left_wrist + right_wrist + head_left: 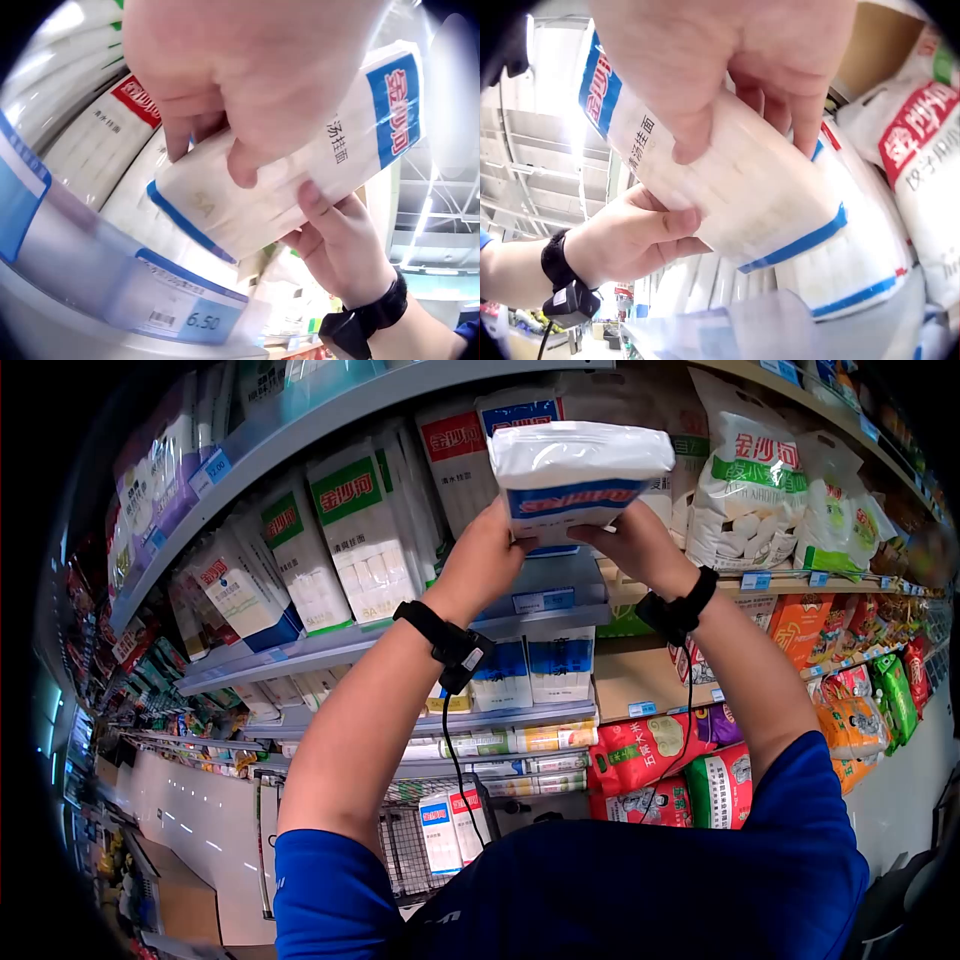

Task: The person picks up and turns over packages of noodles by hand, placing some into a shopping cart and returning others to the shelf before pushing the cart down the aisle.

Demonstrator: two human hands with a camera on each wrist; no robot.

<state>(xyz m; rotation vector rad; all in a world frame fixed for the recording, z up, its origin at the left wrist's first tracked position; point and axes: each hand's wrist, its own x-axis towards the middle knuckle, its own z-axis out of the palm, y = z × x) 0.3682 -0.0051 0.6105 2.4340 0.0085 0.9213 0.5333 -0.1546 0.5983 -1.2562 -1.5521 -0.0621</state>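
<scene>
Both hands hold one white pack of dried noodles [572,472] with a blue band, tilted in front of the shelf at about head height. My left hand [484,565] grips its left side; in the left wrist view the thumb lies across the front of the pack [292,180] and the fingers curl behind it. On the other side, my right hand [645,547] pinches the pack with the thumb in front, its fingers partly hidden behind. In the right wrist view, the pack's lower end [780,210] overlaps another blue-edged noodle pack [859,289].
More noodle packs [355,525] stand upright on the shelf to the left. Large flour bags [745,485] fill the right shelf. A shelf lip with a price tag [199,319] runs below the hands. Low down is a wire cart [402,850] holding noodle packs [455,830], near red bags [650,750].
</scene>
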